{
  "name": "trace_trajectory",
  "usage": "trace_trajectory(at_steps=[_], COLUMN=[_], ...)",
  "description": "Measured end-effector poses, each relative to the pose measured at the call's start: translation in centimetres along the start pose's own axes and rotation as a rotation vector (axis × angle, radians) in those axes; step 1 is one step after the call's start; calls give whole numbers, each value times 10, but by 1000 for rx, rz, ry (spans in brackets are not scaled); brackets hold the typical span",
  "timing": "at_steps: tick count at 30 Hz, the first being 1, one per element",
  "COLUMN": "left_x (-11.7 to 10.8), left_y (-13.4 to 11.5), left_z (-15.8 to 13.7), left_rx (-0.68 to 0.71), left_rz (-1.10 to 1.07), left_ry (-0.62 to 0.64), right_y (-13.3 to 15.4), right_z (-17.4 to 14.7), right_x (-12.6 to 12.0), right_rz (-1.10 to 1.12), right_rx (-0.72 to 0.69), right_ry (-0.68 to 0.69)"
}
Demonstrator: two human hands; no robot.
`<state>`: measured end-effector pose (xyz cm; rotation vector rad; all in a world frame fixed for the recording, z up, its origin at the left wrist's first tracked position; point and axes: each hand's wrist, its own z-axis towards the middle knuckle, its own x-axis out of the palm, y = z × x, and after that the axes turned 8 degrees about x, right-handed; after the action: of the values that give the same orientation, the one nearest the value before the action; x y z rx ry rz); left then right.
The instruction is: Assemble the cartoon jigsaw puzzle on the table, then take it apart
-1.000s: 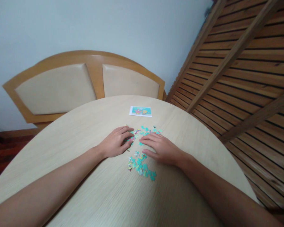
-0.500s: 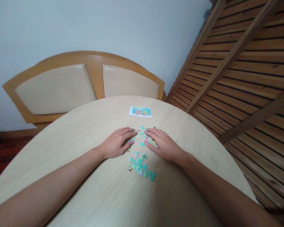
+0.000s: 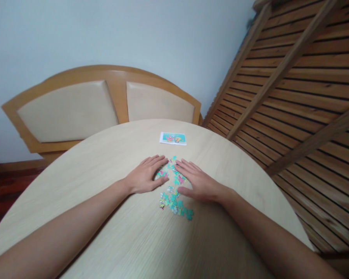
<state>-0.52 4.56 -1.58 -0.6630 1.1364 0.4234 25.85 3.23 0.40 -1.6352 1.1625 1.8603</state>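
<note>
Small jigsaw puzzle pieces [image 3: 172, 201], mostly turquoise with some yellow, pink and white, lie loose on the round wooden table [image 3: 119, 236]. One cluster is nearer to me. Another group of pieces [image 3: 179, 178] lies farther off, between my hands. My left hand [image 3: 148, 173] rests low at the left side of that group, fingers stretched out and thumb apart. Facing it, my right hand [image 3: 196, 179] lies at the right side, fingers extended, thumb by the near cluster. Neither hand grips a piece; some pieces may be hidden under the fingers.
Beyond the hands lies a small picture card [image 3: 173, 138] with two cartoon figures on turquoise. A chair back [image 3: 120, 100] with beige padding stands behind the table, against a pale wall. To the right rises a slatted wooden panel [image 3: 291, 97].
Both hands have drawn slightly closer together, and the pieces between them are gathered more tightly. My right thumb has moved nearer to me, away from its fingers. The card stays in place.
</note>
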Motion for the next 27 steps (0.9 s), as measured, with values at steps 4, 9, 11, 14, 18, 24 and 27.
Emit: trace_trajectory(at_steps=[4,9,11,14,18,24,27], left_x=[1,0,0,3,6,5,5], left_y=[2,3,3,4,7,2,-2], left_z=[1,4,4,5,6,4,6], left_rx=[-91,-188,-180,-171,-181,-120,-98], left_rz=[-44,-125,-117,-91,-50,35,94], left_ry=[-16,-108,-111,-105,-102,-15,88], right_y=[55,88,81,63,46,24,14], right_z=[-17,-15,-2,24,55,28,-17], right_x=[9,32,36,34,26,8,6], right_rz=[-32,-63,-102,-132,-100,-46,-38], right_rx=[-27,-23,66,182,307,317,338], right_ry=[-5,-69,-119,-140,-170,-351,-164])
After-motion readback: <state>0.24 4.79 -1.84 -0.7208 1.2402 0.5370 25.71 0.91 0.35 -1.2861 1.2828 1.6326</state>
